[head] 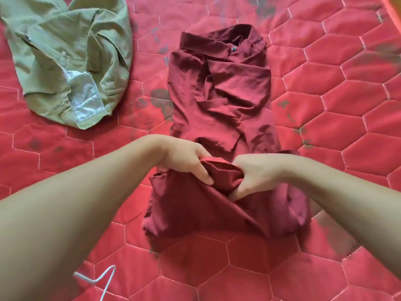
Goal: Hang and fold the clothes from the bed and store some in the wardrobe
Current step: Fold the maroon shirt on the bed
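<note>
A dark red collared shirt (219, 101) lies lengthwise on the red quilted bed (347, 105), collar at the far end, sleeves folded in over its front. Its near hem is lifted into a bunched fold. My left hand (186, 161) grips that fold from the left, thumb on top. My right hand (253, 174) grips the same bunch from the right, fingers curled into the cloth. Both hands meet over the shirt's lower middle.
A crumpled olive-green garment (65, 53) with a pale inner lining lies at the far left. A white wire hanger (104, 279) pokes out near my left forearm at the bottom edge. The bed's hexagon-stitched cover fills the whole view.
</note>
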Action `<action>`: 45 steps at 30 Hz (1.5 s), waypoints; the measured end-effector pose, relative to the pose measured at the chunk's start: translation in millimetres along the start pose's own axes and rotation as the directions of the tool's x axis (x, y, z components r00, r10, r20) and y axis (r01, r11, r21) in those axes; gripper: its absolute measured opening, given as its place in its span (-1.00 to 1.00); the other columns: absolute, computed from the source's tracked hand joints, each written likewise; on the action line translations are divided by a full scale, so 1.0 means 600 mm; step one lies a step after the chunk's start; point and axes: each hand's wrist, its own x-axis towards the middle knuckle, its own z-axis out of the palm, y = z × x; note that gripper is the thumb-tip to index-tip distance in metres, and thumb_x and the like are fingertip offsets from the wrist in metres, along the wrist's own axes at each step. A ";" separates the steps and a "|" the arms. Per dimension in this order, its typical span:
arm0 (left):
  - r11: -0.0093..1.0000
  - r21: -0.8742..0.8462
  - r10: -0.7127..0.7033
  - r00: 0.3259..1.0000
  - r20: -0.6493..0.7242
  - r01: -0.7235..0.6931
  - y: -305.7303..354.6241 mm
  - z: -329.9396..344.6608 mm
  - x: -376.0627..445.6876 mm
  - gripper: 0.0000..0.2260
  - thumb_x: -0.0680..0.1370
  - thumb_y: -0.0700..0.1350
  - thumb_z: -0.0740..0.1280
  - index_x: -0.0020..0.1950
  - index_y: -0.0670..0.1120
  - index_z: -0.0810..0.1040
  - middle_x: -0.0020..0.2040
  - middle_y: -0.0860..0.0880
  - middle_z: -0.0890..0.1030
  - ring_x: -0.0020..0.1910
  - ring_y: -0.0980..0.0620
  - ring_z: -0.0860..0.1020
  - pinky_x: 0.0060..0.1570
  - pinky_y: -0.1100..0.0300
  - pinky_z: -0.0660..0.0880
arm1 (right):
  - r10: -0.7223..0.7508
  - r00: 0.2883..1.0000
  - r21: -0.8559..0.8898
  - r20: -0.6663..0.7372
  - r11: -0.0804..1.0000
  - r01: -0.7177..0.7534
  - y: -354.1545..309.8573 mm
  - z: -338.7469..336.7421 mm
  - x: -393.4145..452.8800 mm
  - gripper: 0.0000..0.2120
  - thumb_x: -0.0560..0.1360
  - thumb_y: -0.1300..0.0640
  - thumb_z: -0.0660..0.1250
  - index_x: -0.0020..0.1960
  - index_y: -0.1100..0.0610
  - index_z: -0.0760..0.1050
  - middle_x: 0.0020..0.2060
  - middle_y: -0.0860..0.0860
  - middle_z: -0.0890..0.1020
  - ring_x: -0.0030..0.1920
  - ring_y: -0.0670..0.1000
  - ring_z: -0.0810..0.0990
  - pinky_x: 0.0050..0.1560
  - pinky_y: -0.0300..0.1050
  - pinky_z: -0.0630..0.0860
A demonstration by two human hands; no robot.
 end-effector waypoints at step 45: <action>0.981 -0.179 -0.146 0.310 -0.939 -0.079 0.021 -0.376 0.152 -0.29 0.44 -0.09 0.42 0.53 -0.07 0.20 0.40 -0.11 0.39 0.37 -0.06 0.39 0.32 0.17 0.31 | 0.595 0.513 0.539 -0.619 0.797 -0.273 0.177 -0.390 0.229 -0.32 0.35 0.03 0.49 0.40 0.13 0.36 0.29 0.11 0.51 0.23 0.09 0.50 0.24 -0.04 0.42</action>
